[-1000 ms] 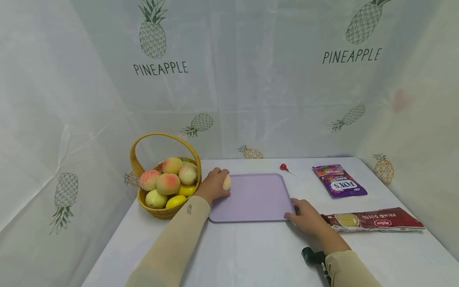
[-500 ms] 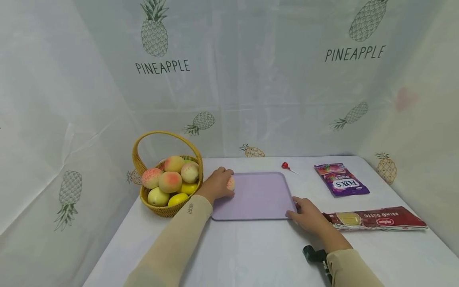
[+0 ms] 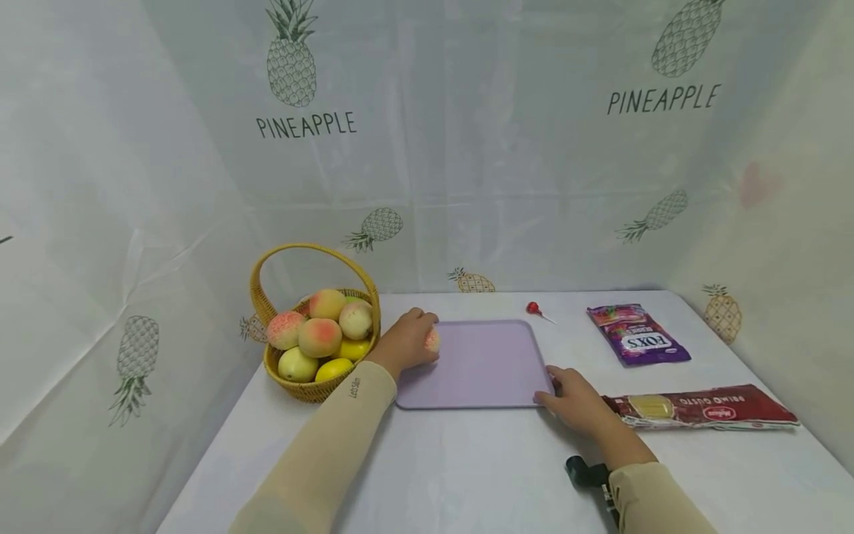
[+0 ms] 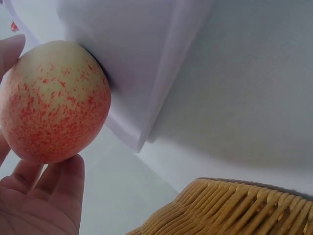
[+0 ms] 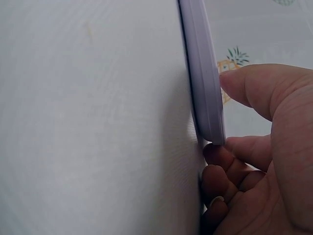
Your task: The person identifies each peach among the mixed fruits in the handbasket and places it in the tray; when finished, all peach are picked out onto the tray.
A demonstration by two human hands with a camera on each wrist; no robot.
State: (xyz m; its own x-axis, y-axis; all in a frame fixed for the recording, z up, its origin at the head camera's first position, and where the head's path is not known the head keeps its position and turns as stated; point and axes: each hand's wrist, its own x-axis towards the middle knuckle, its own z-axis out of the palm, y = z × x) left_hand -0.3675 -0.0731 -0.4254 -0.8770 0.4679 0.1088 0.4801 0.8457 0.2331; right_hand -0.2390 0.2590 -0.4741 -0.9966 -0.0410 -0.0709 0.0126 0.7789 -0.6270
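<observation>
My left hand holds a peach, pale with red speckles, over the left part of a light purple tray. In the left wrist view the thumb is on one side of it and the fingertips are on the other; in the head view the hand covers most of the fruit. At the tray's near right corner, my right hand grips the rim, its thumb on the edge and its fingers curled beside and below the corner in the right wrist view.
Left of the tray stands a wicker basket with a tall handle, full of peaches and yellow fruit. A red lollipop and a purple FOX'S bag lie toward the back right. Near the right hand are a long red packet and a black pipe-shaped object.
My left hand has shifted slightly right over the tray, and more of the peach's reddish side shows. The right hand stays at the tray's corner. The head view has shifted a little.
</observation>
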